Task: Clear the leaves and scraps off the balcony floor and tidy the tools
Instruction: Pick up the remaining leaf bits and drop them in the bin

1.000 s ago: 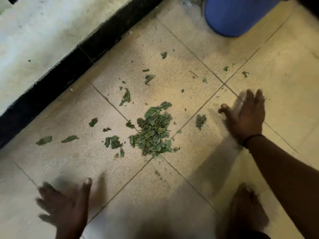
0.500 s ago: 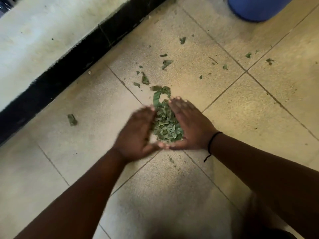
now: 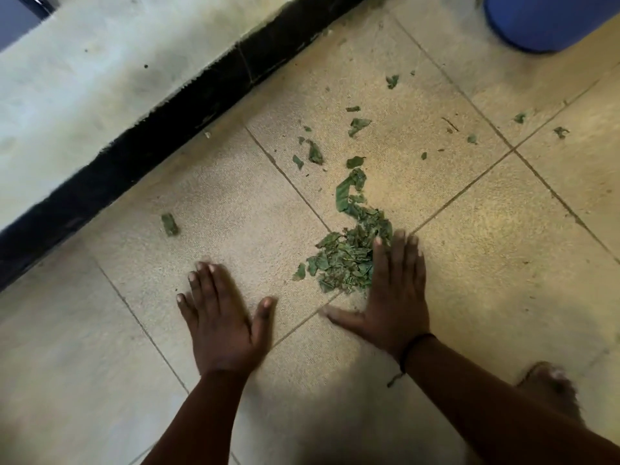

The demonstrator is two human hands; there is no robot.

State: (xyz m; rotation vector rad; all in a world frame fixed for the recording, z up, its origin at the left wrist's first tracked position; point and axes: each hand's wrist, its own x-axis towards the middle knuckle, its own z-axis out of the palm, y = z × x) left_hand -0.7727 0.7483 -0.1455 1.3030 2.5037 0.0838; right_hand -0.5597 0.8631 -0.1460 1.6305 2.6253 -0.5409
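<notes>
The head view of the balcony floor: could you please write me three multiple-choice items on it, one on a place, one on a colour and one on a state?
1. Where does the lone leaf scrap lie?
A. Left of the leaf pile, near the black skirting
B. Under the right hand
C. Against the container

2. What colour is the container at the top right?
A. Red
B. Blue
C. White

3. How is the left hand held?
A. Fist closed on leaves
B. Pinching a scrap
C. Flat, fingers spread, holding nothing

Answers: 1 A, it lies apart from the leaf pile, towards the black skirting. 2 B, its wall is blue. 3 C, its fingers are straight on the floor tiles.
</notes>
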